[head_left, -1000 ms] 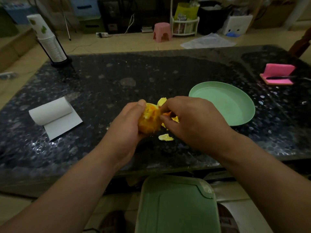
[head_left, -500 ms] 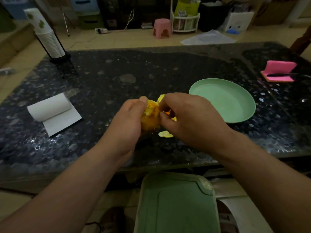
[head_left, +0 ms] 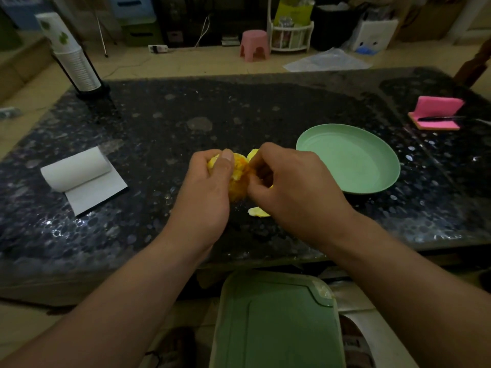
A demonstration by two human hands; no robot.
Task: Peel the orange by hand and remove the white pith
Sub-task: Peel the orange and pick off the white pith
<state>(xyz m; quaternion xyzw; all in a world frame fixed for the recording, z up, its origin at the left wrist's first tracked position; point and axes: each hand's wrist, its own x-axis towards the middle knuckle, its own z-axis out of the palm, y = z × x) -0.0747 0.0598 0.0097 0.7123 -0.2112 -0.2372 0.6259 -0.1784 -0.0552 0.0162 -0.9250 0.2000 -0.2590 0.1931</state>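
The partly peeled orange [head_left: 238,181] is held just above the dark table [head_left: 239,115], near its front middle, and only a narrow strip of it shows between your hands. That strip runs from 12 to 6 o'clock; the fruit itself looks round, so it has no real long axis. Your left hand [head_left: 210,187] is at its 9 o'clock, fingers wrapped round it and thumb pressed over the top. Your right hand [head_left: 295,187] is at its 3 o'clock, fingers curled in. It seems to pinch the peel flap [head_left: 253,155], though the fingertips are tucked out of sight. The flap stands up toward 1 o'clock, so I judge the next pull goes toward 3 o'clock, away from the left hand. A loose peel piece [head_left: 259,211] lies at 6 o'clock, and the green plate [head_left: 393,166] is near at 2 o'clock.
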